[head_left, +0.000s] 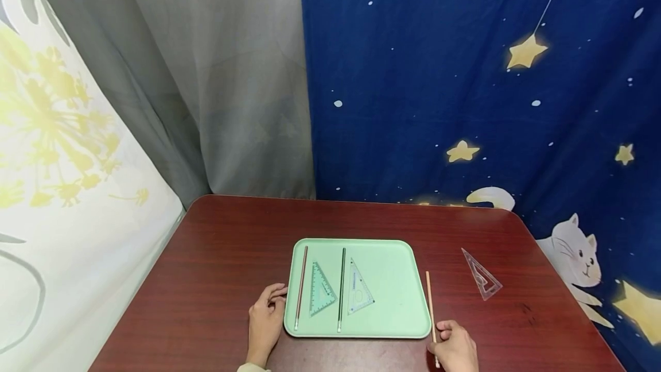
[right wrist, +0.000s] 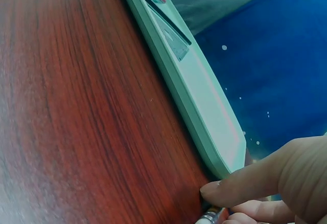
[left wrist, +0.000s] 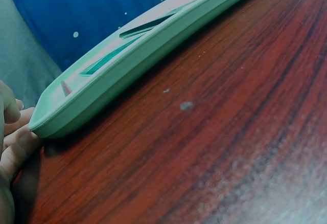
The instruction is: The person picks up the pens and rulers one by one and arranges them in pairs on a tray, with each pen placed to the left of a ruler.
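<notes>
Pinches a pale wooden pencil (head_left: 430, 301) near its end with the right hand (head_left: 457, 348), just beside the right edge of the green tray (head_left: 397, 286). Rests the left hand (head_left: 265, 320), fingers relaxed, against the tray's left edge. Likely handles light, stiff and apt to roll; best held near mid-length. Shows the silver band (right wrist: 210, 216) clearly only in the right wrist view, the clear set square (head_left: 483, 279) on the worktop (head_left: 232, 257) only in the head view.
</notes>
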The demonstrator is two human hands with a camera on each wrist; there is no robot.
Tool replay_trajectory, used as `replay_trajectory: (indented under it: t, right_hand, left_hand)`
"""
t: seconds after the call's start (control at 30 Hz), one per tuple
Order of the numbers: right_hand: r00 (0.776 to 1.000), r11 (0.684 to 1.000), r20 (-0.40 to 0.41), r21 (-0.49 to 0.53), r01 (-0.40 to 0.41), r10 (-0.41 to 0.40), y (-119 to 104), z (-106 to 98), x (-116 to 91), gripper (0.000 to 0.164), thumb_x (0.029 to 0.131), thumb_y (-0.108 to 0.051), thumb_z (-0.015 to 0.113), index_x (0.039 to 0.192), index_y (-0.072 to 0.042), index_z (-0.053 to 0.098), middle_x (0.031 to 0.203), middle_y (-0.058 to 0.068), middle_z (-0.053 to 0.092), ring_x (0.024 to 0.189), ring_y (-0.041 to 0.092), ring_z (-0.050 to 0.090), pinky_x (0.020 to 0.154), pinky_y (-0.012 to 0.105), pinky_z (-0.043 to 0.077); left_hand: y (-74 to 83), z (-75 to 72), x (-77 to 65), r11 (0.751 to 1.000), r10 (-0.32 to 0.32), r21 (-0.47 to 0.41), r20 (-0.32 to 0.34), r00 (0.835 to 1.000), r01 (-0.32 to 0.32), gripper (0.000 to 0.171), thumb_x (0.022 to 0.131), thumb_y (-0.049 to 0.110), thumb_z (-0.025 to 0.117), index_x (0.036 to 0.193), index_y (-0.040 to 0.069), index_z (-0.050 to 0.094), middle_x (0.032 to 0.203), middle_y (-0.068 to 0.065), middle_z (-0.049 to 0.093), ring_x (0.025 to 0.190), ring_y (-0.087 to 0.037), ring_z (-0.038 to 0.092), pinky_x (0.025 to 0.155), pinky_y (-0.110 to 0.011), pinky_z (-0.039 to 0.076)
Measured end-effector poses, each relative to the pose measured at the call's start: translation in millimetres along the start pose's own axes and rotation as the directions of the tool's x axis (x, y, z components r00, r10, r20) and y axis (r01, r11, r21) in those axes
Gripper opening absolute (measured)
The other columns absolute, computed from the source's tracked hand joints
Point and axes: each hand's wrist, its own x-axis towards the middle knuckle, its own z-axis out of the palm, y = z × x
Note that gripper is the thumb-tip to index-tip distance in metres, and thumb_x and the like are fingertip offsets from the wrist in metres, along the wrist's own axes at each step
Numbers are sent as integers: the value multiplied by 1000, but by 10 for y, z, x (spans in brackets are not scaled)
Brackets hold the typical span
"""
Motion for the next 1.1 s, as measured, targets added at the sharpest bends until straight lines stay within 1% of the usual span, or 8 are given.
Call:
replay_trajectory:
  t: [0.13,0.23,0.4,0.5,0.6,0.73,0.87,1.1]
  right_hand:
    - [1000,1000,-3,-3,-17,17,-16,-26,-7,31,58,-7,77,88,-2,67,73,1,62,69,19,57,62,36,45]
    - [1000,1000,2,-5,-19,19,-16,-42,-3,28,62,-7,74,88,-1,67,71,0,63,68,19,58,63,37,46]
    - [1000,1000,9,11,-28,28,-7,-78,2,26,66,-10,70,90,0,68,70,-2,63,69,19,58,68,40,48]
    - [999,998,21,47,-45,44,1,-98,2,27,68,-10,68,92,1,69,70,-2,65,65,15,57,65,36,48]
    - [996,987,59,139,-81,74,16,-110,6,30,69,-7,66,96,6,68,73,2,68,61,11,60,58,30,52]
    - [986,947,118,285,-146,116,34,-118,13,36,70,-1,62,103,13,63,79,10,70,62,14,64,53,32,56]
    - [981,903,143,390,-179,133,68,-112,25,42,70,2,60,109,17,58,80,10,70,64,16,65,55,34,56]
    - [962,792,227,555,-255,151,132,-93,52,45,74,8,62,115,21,52,83,10,71,69,18,65,58,36,56]
  left_hand:
    - [1,-1,4,1000,8,8,-10,1000,-8,26,85,-2,56,106,8,69,96,-1,74,84,-9,68,71,-19,51]
    - [-7,4,0,1000,15,8,-17,1000,-15,26,85,-2,57,105,9,69,95,0,74,83,-8,67,71,-18,50]
    - [-10,10,-7,1000,17,3,-17,1000,-17,26,85,-2,57,105,9,69,95,0,74,82,-7,67,70,-16,49]
    - [-10,9,-8,1000,17,-2,-17,1000,-17,26,85,-2,56,105,9,69,95,-1,74,82,-7,67,70,-16,49]
    - [-12,7,-7,1000,14,0,-13,1000,-14,26,86,-2,56,106,9,68,96,-1,74,82,-7,67,70,-17,49]
    - [-7,2,-5,1000,16,8,-14,1000,-16,26,85,-2,57,106,9,68,96,0,74,82,-7,67,70,-18,50]
    - [3,2,-6,1000,17,10,-20,1000,-17,26,85,-2,57,105,9,69,95,0,74,82,-6,67,70,-18,50]
    - [11,-4,-9,1000,3,2,-9,1000,-3,26,85,-2,56,106,8,68,96,-1,74,82,-8,67,70,-18,50]
